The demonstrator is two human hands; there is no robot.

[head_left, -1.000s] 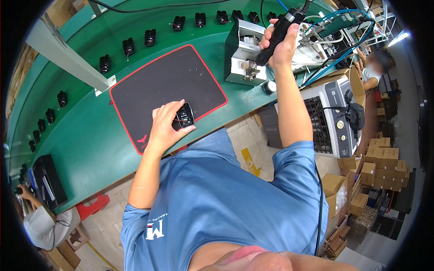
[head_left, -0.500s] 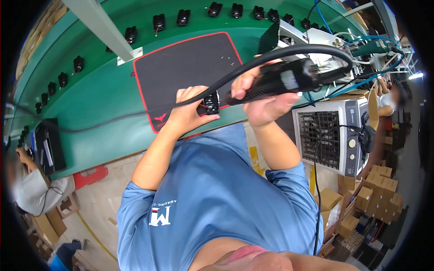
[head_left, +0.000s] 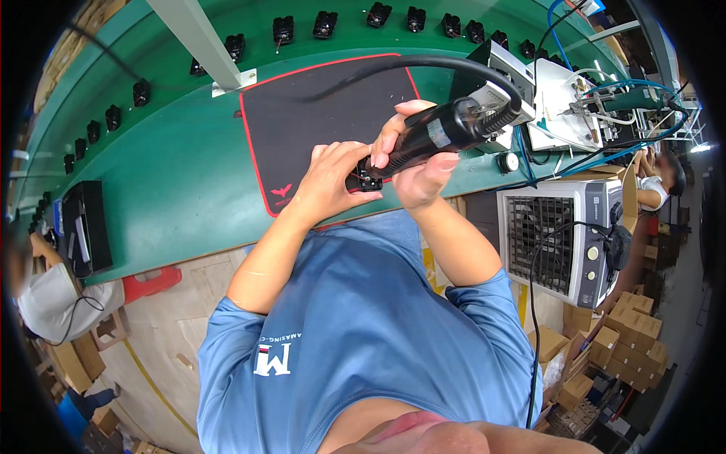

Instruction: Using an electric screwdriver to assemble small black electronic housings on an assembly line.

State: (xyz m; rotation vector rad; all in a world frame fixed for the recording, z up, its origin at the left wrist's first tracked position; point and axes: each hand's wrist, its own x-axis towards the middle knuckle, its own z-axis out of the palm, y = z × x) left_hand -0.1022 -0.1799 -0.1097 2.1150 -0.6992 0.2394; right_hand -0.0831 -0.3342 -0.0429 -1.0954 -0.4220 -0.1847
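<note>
My right hand (head_left: pixel 420 185) is wrapped round a black corded electric screwdriver (head_left: pixel 437 135), held at a slant with its tip end pointing down to the left. That end meets a small black assembly (head_left: pixel 368 181) with a reddish wire. My left hand (head_left: pixel 327 184) grips the assembly between thumb and fingers at the near edge of a black mat (head_left: pixel 302 129) with a red border. The driver's bit and the exact contact point are hidden by the tool and my fingers. A thick black cable arches from the driver's rear over the mat.
Several similar black assemblies (head_left: pixel 325 25) line the far side of the green bench (head_left: pixel 174 204). A grey post (head_left: pixel 198 41) stands beyond the mat. Machinery with blue hoses (head_left: pixel 563 98) is at right, above an air cooler (head_left: pixel 537 234). Another person (head_left: pixel 57 303) sits at far left.
My right hand has brought the screwdriver left and down onto the assembly in my left hand. The cable has swung away from my left wrist toward the far side of the mat.
</note>
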